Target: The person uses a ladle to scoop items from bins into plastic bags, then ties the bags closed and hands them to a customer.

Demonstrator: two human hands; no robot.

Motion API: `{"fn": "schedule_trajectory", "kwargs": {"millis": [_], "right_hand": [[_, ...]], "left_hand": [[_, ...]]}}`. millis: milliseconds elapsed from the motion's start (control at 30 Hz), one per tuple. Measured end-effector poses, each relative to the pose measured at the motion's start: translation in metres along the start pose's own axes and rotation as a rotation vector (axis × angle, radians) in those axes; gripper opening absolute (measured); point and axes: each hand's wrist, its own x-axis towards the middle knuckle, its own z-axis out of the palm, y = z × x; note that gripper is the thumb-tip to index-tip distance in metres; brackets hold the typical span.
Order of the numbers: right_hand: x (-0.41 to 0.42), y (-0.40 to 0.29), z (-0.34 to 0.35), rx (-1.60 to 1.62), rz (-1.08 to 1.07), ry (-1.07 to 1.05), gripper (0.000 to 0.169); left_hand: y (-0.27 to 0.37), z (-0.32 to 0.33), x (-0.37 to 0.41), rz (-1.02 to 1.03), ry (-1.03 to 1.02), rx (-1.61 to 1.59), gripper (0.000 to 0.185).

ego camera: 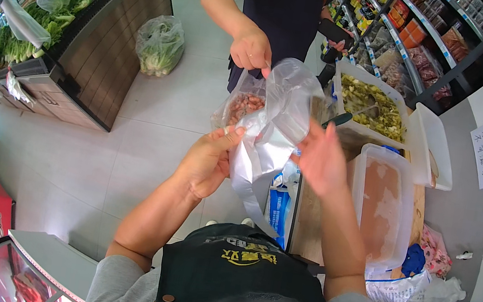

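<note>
My left hand (209,162) pinches a thin translucent plastic bag (264,154) between thumb and fingers. The bag's upper part is puffed out, and a strip of it trails down toward my apron (247,265). On the bag's right side is my right hand (325,166), blurred, fingers spread; whether its fingertips touch the plastic is hard to tell. Just beyond, another person's hand (251,50) grips the top of a clear bag (246,106) with reddish-brown beans inside. The two bags overlap in view.
To the right, a tub of chopped pickled greens (372,105) holds a green-handled ladle (339,119). Nearer stands a lidded tub with brownish contents (381,211). A vegetable stand (96,52) and bagged greens (160,45) are at left. Packed shelves (411,35) rise behind.
</note>
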Motion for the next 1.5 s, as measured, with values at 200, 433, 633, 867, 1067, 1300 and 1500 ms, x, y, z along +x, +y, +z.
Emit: {"fn": "schedule_trajectory", "kwargs": {"millis": [200,433,633,867,1067,1300,1500], "right_hand": [[-0.031,0.040,0.020,-0.509,-0.081,0.025,0.034],[-0.038,-0.024,0.010,0.002,-0.265,0.045,0.017],[-0.052,0.087,-0.072,0.160,-0.105,0.060,0.059],[-0.043,0.087,-0.006,-0.104,-0.302,0.342,0.022],[-0.052,0.017,-0.018,-0.338,-0.591,0.674,0.013],[-0.037,-0.005,0.002,-0.871,0.055,0.361,0.017],[0.009,0.043,0.010,-0.514,-0.082,0.249,0.027]], "left_hand": [[0.001,0.003,0.003,0.022,0.020,0.014,0.027],[0.002,-0.017,0.013,0.051,0.049,0.055,0.025],[-0.001,0.000,0.022,-0.013,-0.013,0.063,0.024],[-0.010,-0.003,0.030,-0.014,0.007,0.123,0.023],[-0.005,-0.006,0.029,-0.010,0.103,0.114,0.018],[-0.013,-0.007,0.033,-0.003,0.052,0.215,0.027],[-0.016,-0.004,0.031,0.008,0.034,0.271,0.036]]}}
